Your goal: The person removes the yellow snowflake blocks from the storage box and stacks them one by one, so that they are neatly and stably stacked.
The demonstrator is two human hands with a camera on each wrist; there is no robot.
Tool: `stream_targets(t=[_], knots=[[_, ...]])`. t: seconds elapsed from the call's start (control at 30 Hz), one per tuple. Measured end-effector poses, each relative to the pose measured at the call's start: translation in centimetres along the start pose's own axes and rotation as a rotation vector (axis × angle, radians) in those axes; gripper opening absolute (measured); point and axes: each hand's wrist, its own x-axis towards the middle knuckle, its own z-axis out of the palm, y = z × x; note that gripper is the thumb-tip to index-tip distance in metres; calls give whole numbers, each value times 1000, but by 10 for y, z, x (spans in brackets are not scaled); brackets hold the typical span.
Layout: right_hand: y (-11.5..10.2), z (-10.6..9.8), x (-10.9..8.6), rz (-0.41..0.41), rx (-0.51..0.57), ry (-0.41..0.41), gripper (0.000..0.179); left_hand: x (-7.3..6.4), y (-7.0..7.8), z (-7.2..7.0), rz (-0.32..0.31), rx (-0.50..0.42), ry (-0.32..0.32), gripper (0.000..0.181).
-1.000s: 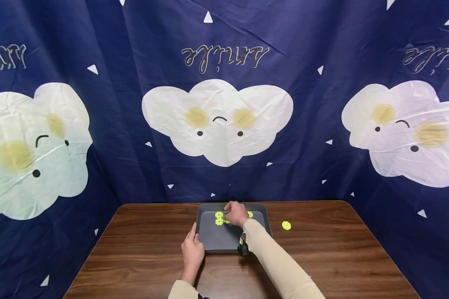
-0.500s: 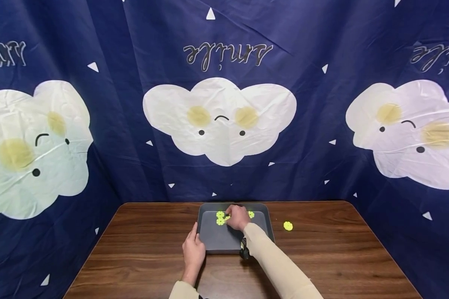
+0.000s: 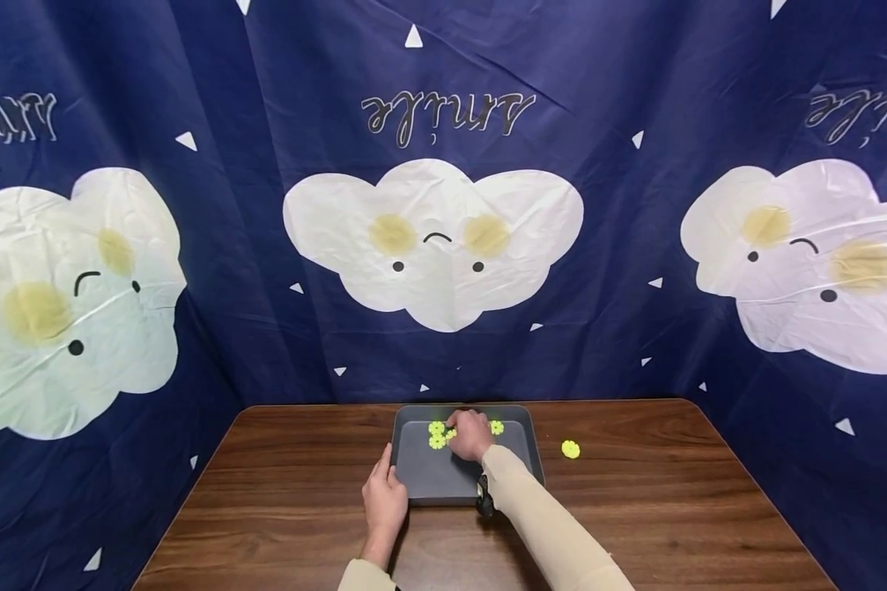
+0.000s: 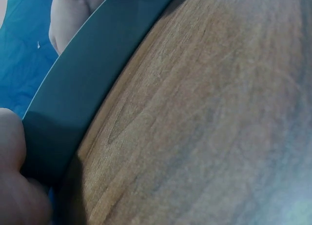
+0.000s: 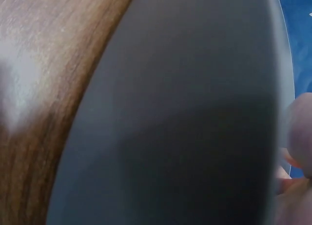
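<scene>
A dark grey rectangular tray lies on the table, with several small yellow-green flower-shaped pieces near its far side. My right hand reaches into it over the front right. Its curled fingers are at a yellow-green flower-shaped piece and seem to pinch it, partly covering it. My left hand rests against the tray's left side near the front corner, fingers extended along the wall. In the left wrist view, part of that hand touches the outer wall. The right wrist view shows mostly the tray's wall.
On the table to the right of the tray lies one more yellow-green flower piece. The brown wooden table ends at a dark blue curtain printed with clouds, which surrounds its back and sides.
The right fingertips have shifted slightly, and the flower piece beside them sits a little farther back, closer to level with its neighbour. The left hand stays at the tray's side.
</scene>
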Motion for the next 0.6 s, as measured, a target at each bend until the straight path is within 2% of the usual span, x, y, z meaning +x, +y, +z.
stream_targets(t=[0.2, 0.37, 0.43, 0.6], knots=[[2, -3, -4, -20, 39, -3, 25, -2, 0, 1, 9, 1, 2, 45], [5, -8, -3, -62, 38, 74, 12, -2, 0, 0, 17, -2, 6, 45], [7, -12, -3, -54, 53, 88, 4, -1, 0, 0, 28, -2, 12, 45], [13, -23, -6, -16, 127, 56, 8, -1, 0, -1, 25, -3, 11, 45]])
